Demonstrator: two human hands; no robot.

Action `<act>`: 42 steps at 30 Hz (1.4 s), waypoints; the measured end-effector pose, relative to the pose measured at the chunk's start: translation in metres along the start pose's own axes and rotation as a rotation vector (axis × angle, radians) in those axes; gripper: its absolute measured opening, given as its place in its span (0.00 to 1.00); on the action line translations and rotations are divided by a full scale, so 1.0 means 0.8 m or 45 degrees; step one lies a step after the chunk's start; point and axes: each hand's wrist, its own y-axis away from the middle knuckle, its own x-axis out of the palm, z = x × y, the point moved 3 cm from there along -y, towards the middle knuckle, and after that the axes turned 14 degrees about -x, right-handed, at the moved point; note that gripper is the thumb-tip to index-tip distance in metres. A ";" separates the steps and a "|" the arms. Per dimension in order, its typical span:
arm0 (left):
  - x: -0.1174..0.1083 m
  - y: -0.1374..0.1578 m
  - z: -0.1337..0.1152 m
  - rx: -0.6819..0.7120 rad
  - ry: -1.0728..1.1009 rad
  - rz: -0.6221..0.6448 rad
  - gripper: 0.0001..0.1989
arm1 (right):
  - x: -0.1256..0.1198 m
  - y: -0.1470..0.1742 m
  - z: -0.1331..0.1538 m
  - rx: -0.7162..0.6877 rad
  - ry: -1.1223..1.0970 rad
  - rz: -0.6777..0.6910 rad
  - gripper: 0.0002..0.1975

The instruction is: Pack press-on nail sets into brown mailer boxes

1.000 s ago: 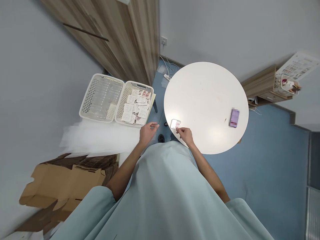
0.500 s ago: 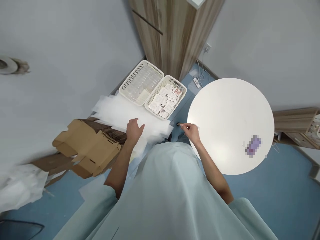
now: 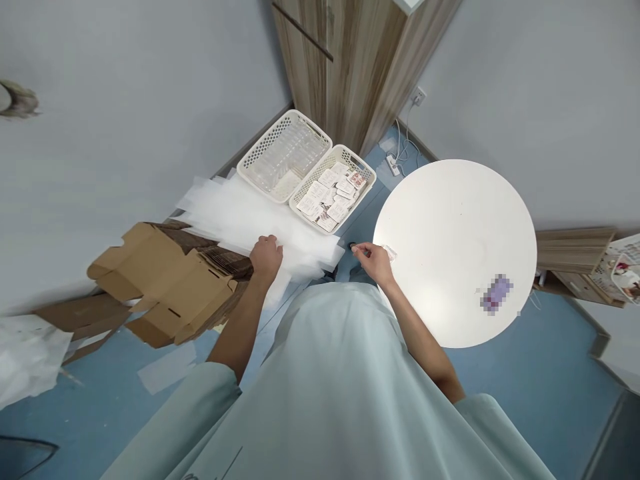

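My left hand [image 3: 267,259] is over the stack of thin white foam sheets [image 3: 220,210]. Its fingers are curled downward against the sheets, and whether a sheet is pinched in them is hidden. At the left rim of the round white table [image 3: 460,220], my right hand [image 3: 374,261] has thumb and fingertips pressed together. Just beyond those fingertips shows a small dark round thing [image 3: 351,245]; I cannot tell whether it is held. Behind the right knuckles, a small clear plastic piece [image 3: 389,253] lies on the tabletop.
Two white baskets stand ahead: one with clear plastic pieces [image 3: 285,155], one with printed cards [image 3: 330,193]. Flattened brown cardboard boxes [image 3: 165,280] are stacked at left. A blurred purple item [image 3: 497,293] lies on the table. A power strip [image 3: 393,165] sits before the wooden cabinet [image 3: 345,73].
My left hand has come down onto the foam sheets, its thumb drawn in toward the fingers. The right hand has shifted slightly left, uncovering the clear plastic piece. The view has turned slightly.
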 end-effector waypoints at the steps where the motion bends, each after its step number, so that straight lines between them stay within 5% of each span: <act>1: -0.003 0.002 0.000 -0.003 0.016 0.002 0.19 | -0.001 0.002 0.001 0.005 0.008 0.007 0.16; 7: -0.059 0.036 0.000 0.057 0.317 -0.288 0.15 | -0.002 0.011 0.013 -0.051 -0.023 0.054 0.15; 14: -0.133 0.131 -0.048 0.589 0.707 -0.477 0.12 | 0.000 0.013 0.053 -0.118 -0.347 0.068 0.25; 20: -0.119 0.193 -0.123 1.125 0.653 -0.099 0.14 | -0.026 0.031 0.065 0.028 -0.684 -0.057 0.33; 27: -0.082 0.237 -0.209 1.571 0.519 0.428 0.10 | -0.080 0.101 0.003 0.131 -0.551 -0.643 0.25; 29: -0.079 0.253 -0.230 1.637 0.507 0.552 0.18 | -0.090 0.128 -0.014 0.182 -0.549 -0.767 0.24; 32: -0.069 0.265 -0.258 1.464 0.650 0.681 0.31 | -0.102 0.166 -0.034 0.233 -0.604 -0.929 0.23; 36: -0.038 0.264 -0.292 0.980 0.799 0.885 0.27 | -0.112 0.202 -0.055 0.263 -0.644 -1.074 0.22; 42: -0.006 0.283 -0.327 0.864 0.785 0.996 0.19 | -0.126 0.225 -0.083 0.299 -0.619 -1.086 0.20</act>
